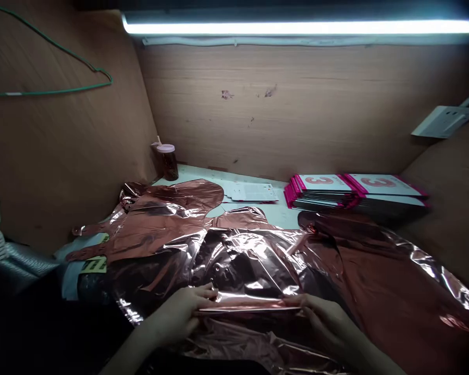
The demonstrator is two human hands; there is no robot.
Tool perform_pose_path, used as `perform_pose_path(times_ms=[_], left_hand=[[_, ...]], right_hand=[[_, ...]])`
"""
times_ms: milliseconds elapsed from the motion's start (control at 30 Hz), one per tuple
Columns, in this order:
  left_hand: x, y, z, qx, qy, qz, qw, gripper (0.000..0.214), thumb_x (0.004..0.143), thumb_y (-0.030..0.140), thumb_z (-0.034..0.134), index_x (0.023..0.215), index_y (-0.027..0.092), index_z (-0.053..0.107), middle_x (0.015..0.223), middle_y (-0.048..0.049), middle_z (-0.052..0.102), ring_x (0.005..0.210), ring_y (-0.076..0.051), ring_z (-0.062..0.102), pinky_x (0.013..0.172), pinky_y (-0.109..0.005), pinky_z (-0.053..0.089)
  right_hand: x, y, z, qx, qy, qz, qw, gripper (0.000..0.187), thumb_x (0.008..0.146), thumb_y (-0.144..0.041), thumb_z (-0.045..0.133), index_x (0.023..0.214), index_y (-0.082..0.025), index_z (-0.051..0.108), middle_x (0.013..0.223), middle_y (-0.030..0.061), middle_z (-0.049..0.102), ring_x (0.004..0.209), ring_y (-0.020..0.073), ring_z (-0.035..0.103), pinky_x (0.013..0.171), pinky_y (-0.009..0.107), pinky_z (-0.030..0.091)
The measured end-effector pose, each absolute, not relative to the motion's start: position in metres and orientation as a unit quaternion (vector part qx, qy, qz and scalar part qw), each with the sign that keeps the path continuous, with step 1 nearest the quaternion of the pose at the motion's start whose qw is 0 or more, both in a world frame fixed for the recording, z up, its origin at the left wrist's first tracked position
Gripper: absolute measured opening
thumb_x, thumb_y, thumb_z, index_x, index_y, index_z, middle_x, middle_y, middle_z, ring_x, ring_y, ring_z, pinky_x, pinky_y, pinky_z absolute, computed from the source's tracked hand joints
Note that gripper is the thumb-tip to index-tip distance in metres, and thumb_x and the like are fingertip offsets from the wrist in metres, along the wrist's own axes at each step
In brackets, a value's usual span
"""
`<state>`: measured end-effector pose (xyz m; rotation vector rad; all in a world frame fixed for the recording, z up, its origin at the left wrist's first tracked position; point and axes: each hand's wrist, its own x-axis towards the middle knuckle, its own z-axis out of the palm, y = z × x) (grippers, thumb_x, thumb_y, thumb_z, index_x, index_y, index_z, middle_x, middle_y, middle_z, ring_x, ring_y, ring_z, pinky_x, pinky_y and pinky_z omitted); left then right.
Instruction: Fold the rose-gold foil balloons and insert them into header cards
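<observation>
**Foil balloon fold, both hands pinching**

Foil balloon point(250, 260) lies flat on the bench, folded edge between the hands. Left hand point(182, 312) and right hand point(324, 317) are each closed on that fold's ends. Keep tension even and crease straight. Beyond the grip: more foil balloons point(168, 208), card packs point(352, 190), a cup point(168, 161).

This was a small packing booth: wooden walls point(305, 109) closed in a bench under a strip light point(297, 27), with stacked printed cards point(355, 190) far right and foil balloons point(168, 219) heaped across it.
</observation>
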<state>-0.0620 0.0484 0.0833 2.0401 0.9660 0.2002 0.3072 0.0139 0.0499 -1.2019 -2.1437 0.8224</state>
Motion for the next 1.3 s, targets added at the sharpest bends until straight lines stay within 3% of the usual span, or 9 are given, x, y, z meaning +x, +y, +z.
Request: perform_pose_path(times_ms=[200,367,433,600,767,867,1100,1167,1300], left_hand=[[-0.081,0.071,0.073,0.624,0.43,0.201,0.621,0.033,0.084,0.041,0.063,0.098,0.013,0.072,0.093,-0.0074,0.073,0.091,-0.024,0.067,0.083,-0.032,0.053],[-0.08,0.078,0.068,0.63,0.414,0.162,0.637,0.04,0.075,0.038,0.075,0.104,0.012,0.072,0.095,-0.0076,0.074,0.09,-0.025,0.068,0.083,-0.034,0.053],[-0.081,0.076,0.072,0.689,0.398,0.149,0.587,0.032,0.078,0.037,0.071,0.1,0.014,0.074,0.098,-0.0076,0.075,0.094,-0.027,0.068,0.086,-0.035,0.052],[-0.087,0.063,0.076,0.834,0.286,0.098,0.463,0.027,0.086,0.029,0.06,0.11,0.028,0.073,0.123,-0.0022,0.069,0.133,-0.025,0.048,0.117,-0.039,0.026],[-0.077,0.07,0.073,0.721,0.489,0.105,0.479,0.043,0.091,0.049,0.045,0.103,0.016,0.068,0.105,-0.0072,0.071,0.098,-0.024,0.062,0.087,-0.032,0.048],[-0.064,0.086,0.074,0.675,0.545,0.126,0.482,0.049,0.091,0.055,0.039,0.091,0.014,0.066,0.095,-0.0052,0.07,0.088,-0.022,0.061,0.079,-0.029,0.048],[-0.011,0.078,0.067,0.673,0.705,0.141,0.175,0.042,0.093,0.03,0.043,0.128,0.009,0.057,0.122,-0.0215,0.062,0.12,-0.038,0.053,0.102,-0.056,0.037],[0.016,0.064,0.054,0.734,0.655,0.171,0.056,0.043,0.096,0.025,0.038,0.135,0.019,0.054,0.136,-0.0165,0.055,0.133,-0.035,0.043,0.111,-0.057,0.03],[0.059,0.047,0.024,0.862,0.478,0.119,0.119,0.051,0.095,0.038,0.044,0.145,0.034,0.042,0.154,-0.002,0.039,0.142,-0.036,0.03,0.116,-0.063,0.019]], right_hand=[[0.318,0.006,0.046,-0.487,-0.643,0.55,0.216,0.053,0.065,-0.049,0.08,0.105,-0.019,0.066,0.103,0.0061,0.067,0.097,0.0258,0.063,0.081,0.031,0.053],[0.317,0.013,0.033,-0.492,-0.544,0.616,0.287,0.039,0.082,-0.057,0.063,0.088,-0.019,0.061,0.075,0.0009,0.063,0.067,0.0155,0.061,0.063,0.027,0.051],[0.318,0.01,0.039,-0.462,-0.586,0.609,0.269,0.045,0.075,-0.056,0.072,0.101,-0.021,0.066,0.097,0.0072,0.07,0.09,0.0245,0.068,0.08,0.035,0.055],[0.317,-0.011,0.049,-0.339,-0.82,0.429,0.169,0.048,0.092,-0.033,0.056,0.139,-0.038,0.052,0.144,0.0051,0.052,0.143,0.0267,0.029,0.111,0.049,0.035],[0.319,-0.009,0.029,-0.509,-0.69,0.438,0.27,0.04,0.093,-0.049,0.047,0.118,-0.027,0.07,0.113,0.0087,0.072,0.109,0.0295,0.065,0.091,0.041,0.054],[0.315,0.012,0.024,-0.59,-0.551,0.478,0.345,0.053,0.083,-0.063,0.056,0.099,-0.016,0.074,0.087,0.0085,0.071,0.085,0.0261,0.065,0.075,0.035,0.055],[0.305,0.05,0.012,-0.618,-0.479,0.547,0.298,0.066,0.056,-0.075,0.07,0.076,-0.012,0.068,0.053,-0.0031,0.045,0.05,0.0103,0.039,0.05,0.025,0.034],[0.305,0.052,0.006,-0.626,-0.488,0.532,0.297,0.065,0.058,-0.075,0.067,0.074,-0.012,0.066,0.055,-0.0023,0.047,0.051,0.0109,0.041,0.052,0.026,0.036],[0.318,0.051,0.005,-0.667,-0.506,0.467,0.285,0.055,0.063,-0.07,0.064,0.068,-0.015,0.062,0.057,0.0014,0.052,0.055,0.0159,0.049,0.055,0.03,0.041]])
